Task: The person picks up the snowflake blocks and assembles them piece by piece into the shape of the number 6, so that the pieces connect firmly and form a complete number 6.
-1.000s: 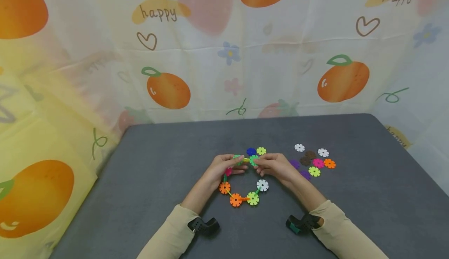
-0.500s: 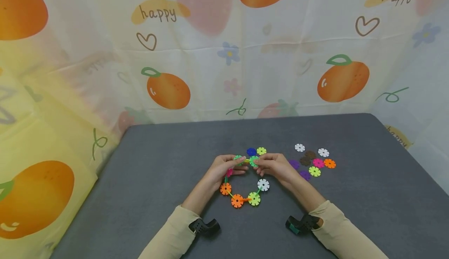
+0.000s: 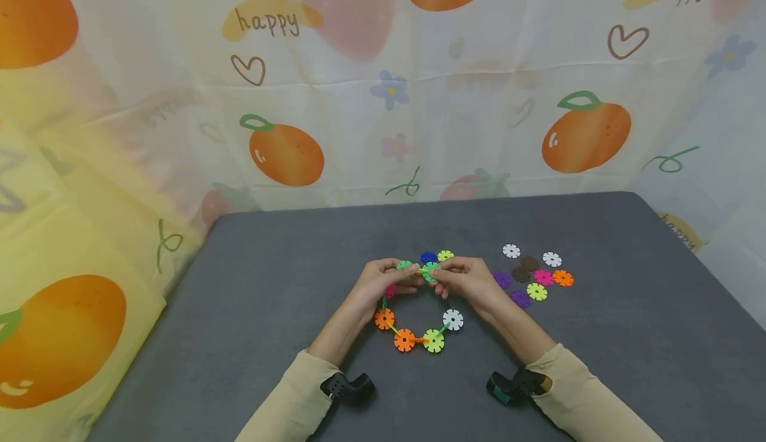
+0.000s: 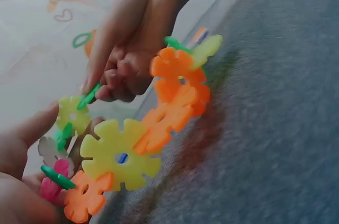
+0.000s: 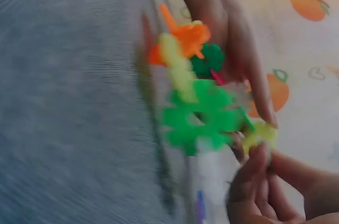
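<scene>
While the left hand (image 3: pixel 383 280) gripped a chain of notched discs (image 3: pixel 400 343) above the grey table (image 3: pixel 287 282), the right hand (image 3: pixel 471 280) pinched a green disc (image 3: pixel 430 271) beside its yellow disc (image 4: pixel 68 108); 2 white discs (image 3: pixel 507 251) (loose) lay farther right.

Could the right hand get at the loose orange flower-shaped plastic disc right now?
Probably yes: the orange disc lies uncovered, out to the right of the right hand. That hand's grip is pinching a green flower-shaped plastic disc, though, so it would likely have to let go first.
</scene>
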`<state>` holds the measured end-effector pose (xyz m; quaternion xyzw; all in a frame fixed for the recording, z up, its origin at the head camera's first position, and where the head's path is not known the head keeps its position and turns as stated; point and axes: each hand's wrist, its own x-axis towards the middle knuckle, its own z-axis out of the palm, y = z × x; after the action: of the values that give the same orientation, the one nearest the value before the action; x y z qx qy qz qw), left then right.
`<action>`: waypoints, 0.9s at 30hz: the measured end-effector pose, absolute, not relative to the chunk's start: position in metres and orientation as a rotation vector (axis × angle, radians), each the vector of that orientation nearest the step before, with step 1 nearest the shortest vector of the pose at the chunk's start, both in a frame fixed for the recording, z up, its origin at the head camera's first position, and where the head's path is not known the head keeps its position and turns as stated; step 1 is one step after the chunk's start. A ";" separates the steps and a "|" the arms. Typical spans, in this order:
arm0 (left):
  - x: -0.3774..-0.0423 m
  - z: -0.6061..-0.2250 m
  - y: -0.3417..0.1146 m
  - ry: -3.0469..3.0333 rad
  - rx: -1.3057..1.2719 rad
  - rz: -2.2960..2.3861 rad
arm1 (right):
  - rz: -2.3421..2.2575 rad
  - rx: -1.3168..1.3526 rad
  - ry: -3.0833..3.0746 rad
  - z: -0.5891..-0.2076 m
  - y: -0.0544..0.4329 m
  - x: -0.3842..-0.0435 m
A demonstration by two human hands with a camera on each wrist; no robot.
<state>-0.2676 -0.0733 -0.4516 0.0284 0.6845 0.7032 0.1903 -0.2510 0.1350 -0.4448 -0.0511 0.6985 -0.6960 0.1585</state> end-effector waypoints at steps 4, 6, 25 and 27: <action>-0.270 -0.451 -0.076 1.903 0.056 1.965 | -1.939 -0.168 2.049 -0.438 0.138 -0.253; -0.270 -0.452 -0.076 1.915 0.040 1.961 | -1.936 -0.140 2.091 -0.439 0.140 -0.255; -0.272 -0.458 -0.080 1.991 0.083 1.869 | -1.656 -0.122 2.769 -0.463 0.157 -0.272; -0.272 -0.457 -0.081 2.010 0.082 1.838 | -1.586 -0.161 2.835 -0.464 0.156 -0.276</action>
<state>-0.2724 -0.0806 -0.4568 0.0295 0.7217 0.6599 0.2067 -0.2760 0.1561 -0.4638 -0.0493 0.8703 -0.4869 -0.0555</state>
